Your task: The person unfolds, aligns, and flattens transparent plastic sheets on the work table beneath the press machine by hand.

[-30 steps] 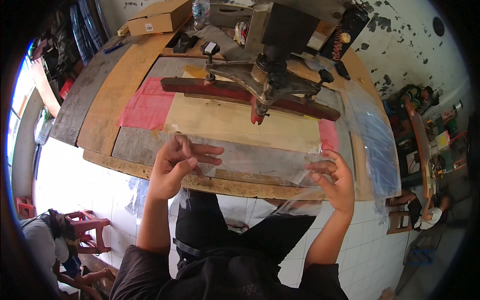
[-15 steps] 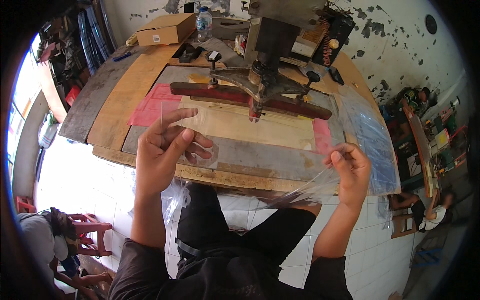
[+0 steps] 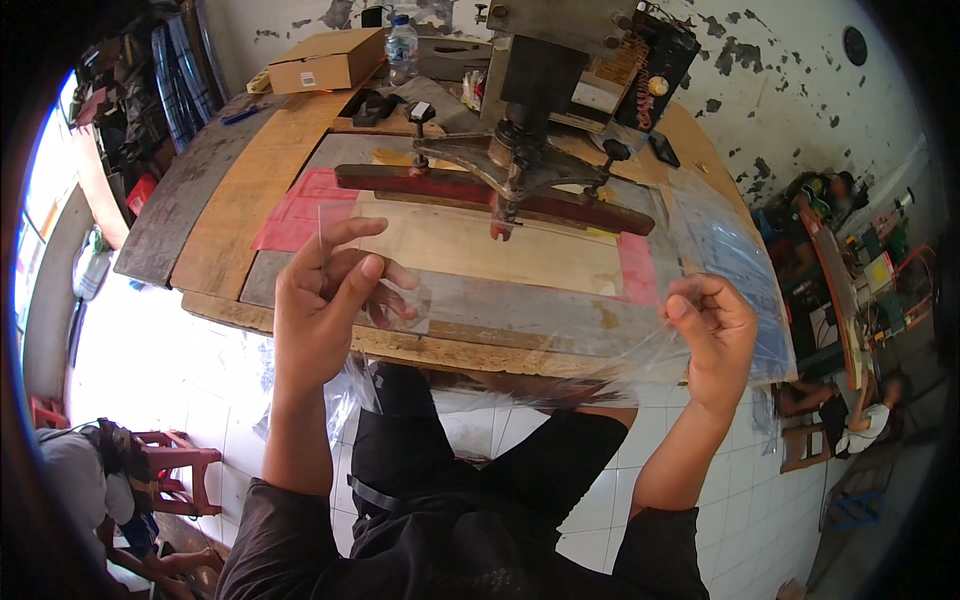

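Note:
I hold a clear plastic sheet (image 3: 520, 270) stretched in the air above the near edge of a worn wooden workbench (image 3: 240, 190). My left hand (image 3: 325, 305) grips its left end, with the thumb behind and the fingers in front of the film. My right hand (image 3: 712, 335) pinches the right end in a closed fist. Under the sheet lies a pale board with red patches (image 3: 300, 205) at both ends. A dark metal press (image 3: 520, 150) with a long red-brown bar stands over the board, just beyond my hands.
A cardboard box (image 3: 325, 60) and a water bottle (image 3: 401, 45) stand at the bench's far side. A stack of clear plastic sheets (image 3: 725, 250) lies at the right end. A red stool (image 3: 175, 470) and a seated person (image 3: 80, 500) are at lower left; other people sit at right.
Both hands have lifted the plastic sheet off the bench's near edge and raised it toward me. My left hand rose most and now holds its end upright.

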Available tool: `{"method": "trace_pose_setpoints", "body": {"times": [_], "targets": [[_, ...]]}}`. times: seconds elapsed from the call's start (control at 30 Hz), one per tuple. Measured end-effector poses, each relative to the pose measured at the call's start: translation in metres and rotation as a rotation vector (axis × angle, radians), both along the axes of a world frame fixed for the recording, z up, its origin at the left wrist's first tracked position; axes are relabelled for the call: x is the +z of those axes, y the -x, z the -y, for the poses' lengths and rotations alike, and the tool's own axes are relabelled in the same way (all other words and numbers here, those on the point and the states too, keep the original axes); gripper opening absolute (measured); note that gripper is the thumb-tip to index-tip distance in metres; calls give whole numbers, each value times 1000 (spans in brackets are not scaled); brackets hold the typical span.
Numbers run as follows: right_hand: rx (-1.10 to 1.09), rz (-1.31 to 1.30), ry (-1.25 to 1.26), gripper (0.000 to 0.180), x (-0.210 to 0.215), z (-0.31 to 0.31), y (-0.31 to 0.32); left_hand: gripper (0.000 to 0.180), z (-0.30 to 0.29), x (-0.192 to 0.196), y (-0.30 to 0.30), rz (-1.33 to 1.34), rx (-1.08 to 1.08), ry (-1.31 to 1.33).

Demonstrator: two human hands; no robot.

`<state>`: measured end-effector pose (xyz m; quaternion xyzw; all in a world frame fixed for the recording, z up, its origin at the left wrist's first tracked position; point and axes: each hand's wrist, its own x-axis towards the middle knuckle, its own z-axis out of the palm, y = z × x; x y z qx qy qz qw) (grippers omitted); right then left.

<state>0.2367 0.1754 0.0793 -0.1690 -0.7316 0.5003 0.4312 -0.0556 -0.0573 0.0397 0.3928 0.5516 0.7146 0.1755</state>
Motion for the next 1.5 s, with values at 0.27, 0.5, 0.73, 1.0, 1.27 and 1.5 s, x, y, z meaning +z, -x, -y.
{"method": "trace_pose_setpoints", "body": {"times": [0.27,0.5,0.73,1.0,1.27,1.5], "targets": [[-9,24,24,24,-3,-1,2,36,-3,-12,4,-3,11,-24],[-25,42,35,27,-7,0,5,34,0,-19,9,-13,7,-6],[-11,36,76,26,-12,-4,3,35,7,-23,19,34,-60,60],[11,93,-195,25,-3,17,3,71,-5,6,0,-940,222,54],[110,186,-724,26,18,46,8,35,-32,14,-18,-943,-334,181],[-164,211,-857,23,15,51,-2,17,-28,25,-33,-735,-448,183]]}}
